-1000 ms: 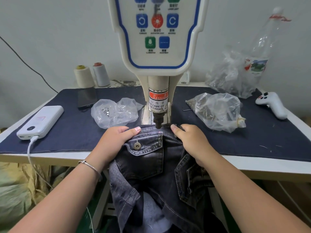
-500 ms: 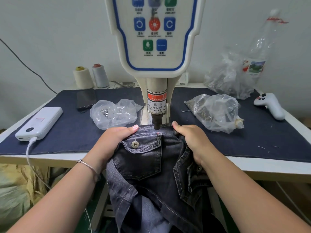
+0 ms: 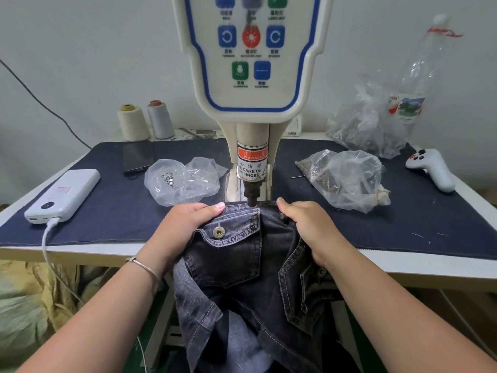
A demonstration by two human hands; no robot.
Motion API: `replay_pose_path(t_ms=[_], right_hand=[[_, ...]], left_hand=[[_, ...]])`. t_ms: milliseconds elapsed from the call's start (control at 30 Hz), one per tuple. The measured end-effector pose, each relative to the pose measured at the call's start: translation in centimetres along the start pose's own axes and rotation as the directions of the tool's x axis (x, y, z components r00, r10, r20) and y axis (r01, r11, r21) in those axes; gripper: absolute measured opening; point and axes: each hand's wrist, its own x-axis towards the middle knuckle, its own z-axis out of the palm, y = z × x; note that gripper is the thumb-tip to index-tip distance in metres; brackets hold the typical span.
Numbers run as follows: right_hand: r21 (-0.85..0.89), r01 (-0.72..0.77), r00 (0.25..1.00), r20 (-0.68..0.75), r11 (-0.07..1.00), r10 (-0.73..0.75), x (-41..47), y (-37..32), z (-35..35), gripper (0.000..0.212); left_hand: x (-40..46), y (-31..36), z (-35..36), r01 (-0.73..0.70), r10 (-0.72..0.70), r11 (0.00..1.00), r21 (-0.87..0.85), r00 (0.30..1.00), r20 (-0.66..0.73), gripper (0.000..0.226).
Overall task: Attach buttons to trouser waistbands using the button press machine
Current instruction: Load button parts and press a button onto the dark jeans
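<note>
Two hands, left (image 3: 185, 224) and right (image 3: 309, 227), each gripping one pair of jeans (image 3: 242, 265); three plastic bags, contents unclear; machine top cut off

White power bank (image 3: 63, 192) with cable, left edge; dark phone (image 3: 137, 158) and two thread cones (image 3: 145, 121), upper left; clear bottle (image 3: 419, 76), upper right; white controller (image 3: 430, 169), right.

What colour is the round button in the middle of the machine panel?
Red round button, between two blue ones; head view.
</note>
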Motion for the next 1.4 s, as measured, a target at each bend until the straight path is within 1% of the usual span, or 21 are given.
replay_pose_path(t_ms=[67, 167, 267, 433, 567, 667, 767, 900, 1033, 1233, 1333, 1400], right_hand=[[-0.038, 0.004, 1.0, -0.011, 0.999, -0.004, 0.0, 0.0, 0.2, 0.039], [-0.127, 0.011, 0.999, -0.051, 0.992, -0.017, 0.1, 0.0, 0.4, 0.041], [-0.237, 0.02, 0.996, -0.085, 0.971, -0.041, 0.2, 0.1, 0.5, 0.041], [-0.387, 0.025, 0.996, -0.074, 0.922, -0.058, 0.6, 0.1, 0.6, 0.044], [-0.462, 0.027, 0.994, -0.084, 0.886, -0.074, 0.6, 0.3, 0.7, 0.046], [-0.46, 0.036, 0.995, -0.069, 0.887, -0.077, 0.5, 0.4, 0.6, 0.044], [-0.403, 0.05, 0.996, -0.049, 0.914, -0.076, 0.5, 0.3, 0.4, 0.04], [-0.347, 0.053, 0.996, -0.046, 0.937, -0.073, 0.4, 0.5, 0.3, 0.043], [-0.352, 0.04, 0.996, -0.058, 0.935, -0.065, 0.5, 0.5, 0.5, 0.05], [-0.405, 0.044, 0.997, -0.047, 0.913, -0.069, 0.4, -0.1, 0.5, 0.042], [-0.423, 0.032, 0.996, -0.063, 0.906, -0.065, 0.3, -0.3, 0.6, 0.047], [-0.407, 0.017, 0.995, -0.085, 0.913, -0.056, 0.3, -0.2, 0.5, 0.046]], left_hand=[[0.0, -0.1, 0.0, -0.001, 0.001, 1.0, 0.01, 1.0, -0.01, 0.047], [0.1, -0.1, 0.0, 0.004, -0.004, 1.0, 0.021, 1.0, -0.024, 0.042], [0.2, 0.0, 0.0, 0.008, -0.006, 0.999, 0.053, 1.0, -0.028, 0.032], [0.3, -0.2, -0.2, -0.004, 0.01, 0.986, 0.166, 0.999, -0.036, 0.029], [0.4, -0.7, -0.2, -0.046, 0.071, 0.958, 0.282, 0.994, -0.078, 0.03], [0.4, -1.0, 0.1, -0.085, 0.139, 0.926, 0.369, 0.983, -0.123, 0.03], [0.3, -1.3, 0.1, -0.126, 0.219, 0.877, 0.464, 0.964, -0.152, 0.033], [0.1, -1.5, 0.0, -0.165, 0.273, 0.859, 0.485, 0.948, -0.162, 0.034], [0.3, -1.4, 0.1, -0.185, 0.281, 0.865, 0.467, 0.949, -0.145, 0.04], [0.5, -1.2, 0.2, -0.143, 0.236, 0.875, 0.463, 0.96, -0.149, 0.048], [0.5, -1.1, 0.3, -0.139, 0.245, 0.86, 0.491, 0.957, -0.157, 0.045], [0.5, -1.1, 0.4, -0.133, 0.249, 0.857, 0.499, 0.953, -0.173, 0.042]])
